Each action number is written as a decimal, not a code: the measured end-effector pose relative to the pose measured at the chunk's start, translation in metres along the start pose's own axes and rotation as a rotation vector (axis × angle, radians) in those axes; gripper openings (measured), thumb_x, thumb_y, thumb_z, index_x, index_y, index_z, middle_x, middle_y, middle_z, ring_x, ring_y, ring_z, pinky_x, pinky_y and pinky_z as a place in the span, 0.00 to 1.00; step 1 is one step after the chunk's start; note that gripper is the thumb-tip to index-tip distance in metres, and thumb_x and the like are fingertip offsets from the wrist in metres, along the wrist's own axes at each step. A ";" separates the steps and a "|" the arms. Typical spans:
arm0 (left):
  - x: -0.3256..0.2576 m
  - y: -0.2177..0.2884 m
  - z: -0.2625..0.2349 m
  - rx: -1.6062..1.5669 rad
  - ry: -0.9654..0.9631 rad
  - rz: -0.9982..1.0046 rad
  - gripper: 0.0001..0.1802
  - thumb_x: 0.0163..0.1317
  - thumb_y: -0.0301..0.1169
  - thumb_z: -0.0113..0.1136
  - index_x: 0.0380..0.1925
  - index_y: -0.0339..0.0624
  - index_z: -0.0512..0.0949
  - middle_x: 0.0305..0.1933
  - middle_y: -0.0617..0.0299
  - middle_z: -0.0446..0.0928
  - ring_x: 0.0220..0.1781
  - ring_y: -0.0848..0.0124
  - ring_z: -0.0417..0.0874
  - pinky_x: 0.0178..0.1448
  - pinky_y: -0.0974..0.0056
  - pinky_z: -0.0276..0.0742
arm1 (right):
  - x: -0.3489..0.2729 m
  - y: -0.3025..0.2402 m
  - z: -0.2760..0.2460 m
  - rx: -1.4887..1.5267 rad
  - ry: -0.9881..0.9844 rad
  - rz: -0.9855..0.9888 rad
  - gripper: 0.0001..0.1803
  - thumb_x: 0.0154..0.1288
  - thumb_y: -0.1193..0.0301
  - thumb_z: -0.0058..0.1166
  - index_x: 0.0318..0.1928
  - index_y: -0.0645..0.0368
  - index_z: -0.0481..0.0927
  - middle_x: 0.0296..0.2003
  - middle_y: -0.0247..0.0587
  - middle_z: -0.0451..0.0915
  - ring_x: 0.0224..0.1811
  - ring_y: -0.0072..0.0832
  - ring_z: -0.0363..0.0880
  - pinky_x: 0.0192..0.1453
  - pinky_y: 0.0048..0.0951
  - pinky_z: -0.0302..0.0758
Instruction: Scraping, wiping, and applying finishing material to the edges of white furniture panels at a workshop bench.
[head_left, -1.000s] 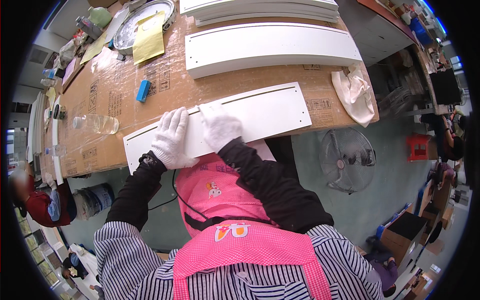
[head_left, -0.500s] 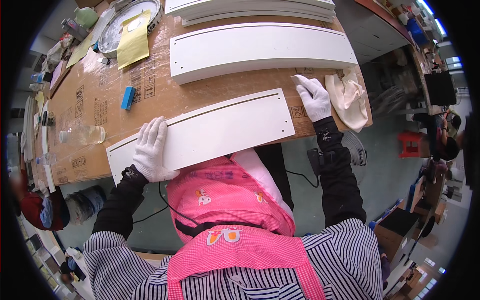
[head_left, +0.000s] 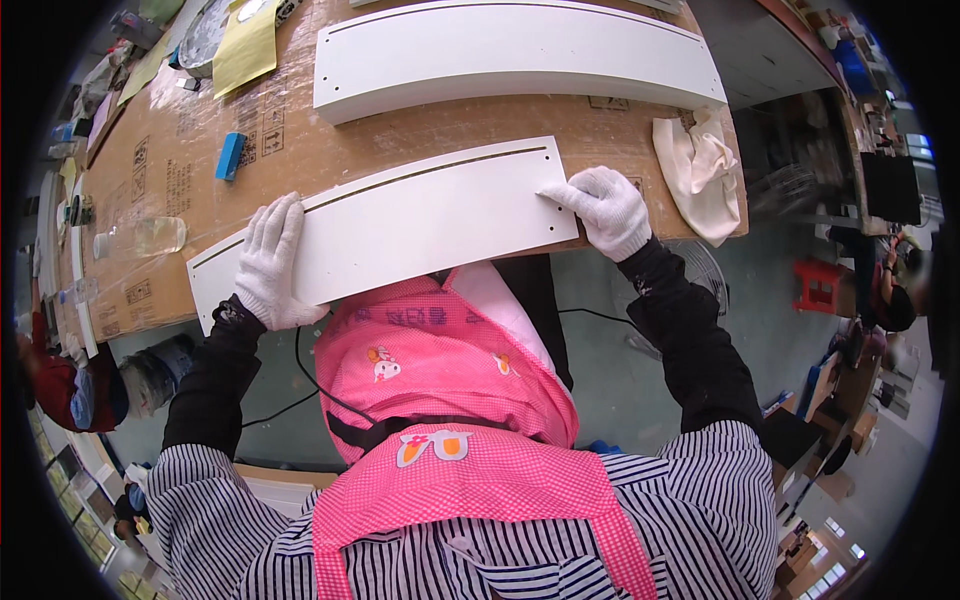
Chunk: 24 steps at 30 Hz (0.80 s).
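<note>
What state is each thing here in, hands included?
Left hand, gloved, laid flat on the front board
Right hand, gloved, curled at that board's right end
Front board, lying grooved face up
Rear board, lying behind it, grooved face up
Cloth, crumpled near the table's right edge
Blue block, lying on the table
Bottle, partly filled
Fan, partly hidden; running or not, unclear

A wide fisheye view looks steeply down from the person's head, over the pink apron (head_left: 470, 490), onto the near white board (head_left: 430, 215) and table (head_left: 325, 155).
</note>
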<state>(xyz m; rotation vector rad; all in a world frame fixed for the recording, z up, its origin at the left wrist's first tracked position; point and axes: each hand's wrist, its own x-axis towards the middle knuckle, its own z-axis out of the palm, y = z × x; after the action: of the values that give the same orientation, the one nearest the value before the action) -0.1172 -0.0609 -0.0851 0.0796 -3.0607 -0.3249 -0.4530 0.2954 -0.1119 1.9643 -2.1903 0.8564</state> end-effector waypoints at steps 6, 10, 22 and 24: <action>0.001 0.001 0.000 -0.002 0.031 0.009 0.68 0.27 0.44 0.73 0.76 0.30 0.58 0.76 0.35 0.62 0.78 0.37 0.62 0.82 0.38 0.57 | -0.059 -0.062 -0.025 0.081 -0.076 0.014 0.25 0.53 0.82 0.61 0.54 0.53 0.87 0.29 0.35 0.79 0.30 0.36 0.80 0.35 0.34 0.78; 0.018 0.017 0.002 -0.039 0.055 -0.003 0.63 0.34 0.48 0.75 0.72 0.28 0.61 0.73 0.36 0.64 0.75 0.37 0.64 0.81 0.38 0.57 | -0.072 -0.087 -0.013 0.099 0.328 0.485 0.26 0.60 0.88 0.60 0.58 0.58 0.86 0.36 0.36 0.81 0.38 0.28 0.81 0.44 0.27 0.78; 0.053 0.057 0.020 -0.106 0.190 -0.046 0.49 0.62 0.57 0.66 0.73 0.33 0.65 0.79 0.37 0.60 0.82 0.41 0.58 0.83 0.41 0.53 | 0.001 -0.048 0.037 -0.674 0.164 0.844 0.10 0.66 0.65 0.65 0.46 0.51 0.89 0.42 0.39 0.82 0.45 0.39 0.83 0.46 0.38 0.84; 0.017 0.022 0.006 -0.209 0.373 -0.128 0.39 0.69 0.51 0.63 0.71 0.35 0.70 0.77 0.38 0.65 0.80 0.42 0.62 0.83 0.43 0.55 | 0.012 -0.087 0.062 -0.508 0.074 0.862 0.13 0.65 0.66 0.65 0.49 0.51 0.89 0.43 0.40 0.81 0.43 0.41 0.84 0.43 0.39 0.84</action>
<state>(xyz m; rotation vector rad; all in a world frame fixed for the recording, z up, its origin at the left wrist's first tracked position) -0.1354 -0.0389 -0.0853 0.2901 -2.6423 -0.5642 -0.3550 0.2551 -0.1284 0.7315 -2.8312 0.3242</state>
